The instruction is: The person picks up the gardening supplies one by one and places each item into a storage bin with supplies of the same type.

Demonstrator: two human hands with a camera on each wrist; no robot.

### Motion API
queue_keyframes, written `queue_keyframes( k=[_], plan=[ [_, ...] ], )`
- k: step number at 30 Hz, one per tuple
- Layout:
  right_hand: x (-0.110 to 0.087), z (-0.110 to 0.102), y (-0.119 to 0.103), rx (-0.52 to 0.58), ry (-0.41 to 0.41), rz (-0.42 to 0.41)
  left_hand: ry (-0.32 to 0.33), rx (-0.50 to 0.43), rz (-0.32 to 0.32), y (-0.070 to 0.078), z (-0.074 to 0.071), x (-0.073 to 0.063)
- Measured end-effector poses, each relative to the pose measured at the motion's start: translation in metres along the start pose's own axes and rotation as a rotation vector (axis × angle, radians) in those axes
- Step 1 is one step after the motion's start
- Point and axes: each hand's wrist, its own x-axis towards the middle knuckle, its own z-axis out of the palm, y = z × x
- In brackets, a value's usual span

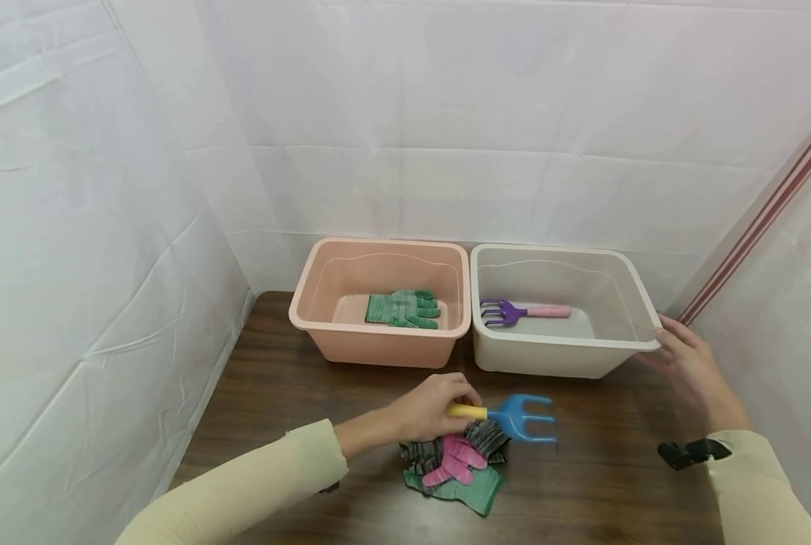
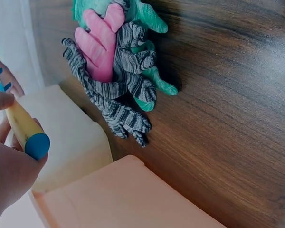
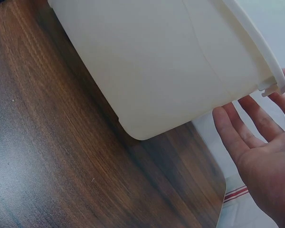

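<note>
My left hand (image 1: 432, 409) grips the yellow handle of a garden hand fork (image 1: 521, 418) with a blue three-pronged head pointing right. The handle's blue end cap (image 2: 37, 146) shows in the left wrist view. Below the fork lies a pile of work gloves: a pink glove (image 1: 454, 462), black-and-grey striped gloves (image 1: 422, 456) and green glove fabric (image 1: 480, 493). At the right end of the white bin (image 1: 548, 359), my right hand (image 1: 694, 371) holds the rim, thumb over the edge and fingers along the outer wall. Inside that bin lies a purple fork (image 1: 507, 312) with a pink handle.
A pink bin (image 1: 378, 347) stands left of the white one, a green glove (image 1: 401, 309) lying in it. Both bins are on a dark wooden table (image 1: 269, 424), against a white cloth backdrop (image 1: 391, 113). White cloth also hangs at both sides.
</note>
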Motion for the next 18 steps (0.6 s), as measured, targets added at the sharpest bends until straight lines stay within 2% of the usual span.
queue_keyframes(
  k=[7, 18],
  plan=[
    [-0.001, 0.0, 0.001, 0.045, -0.028, -0.014, 0.019, 0.007, 0.003, 0.0, -0.006, 0.005],
    [-0.002, 0.002, 0.001, 0.032, -0.025, -0.022, 0.037, -0.009, 0.0, -0.001, -0.012, 0.009]
  ],
)
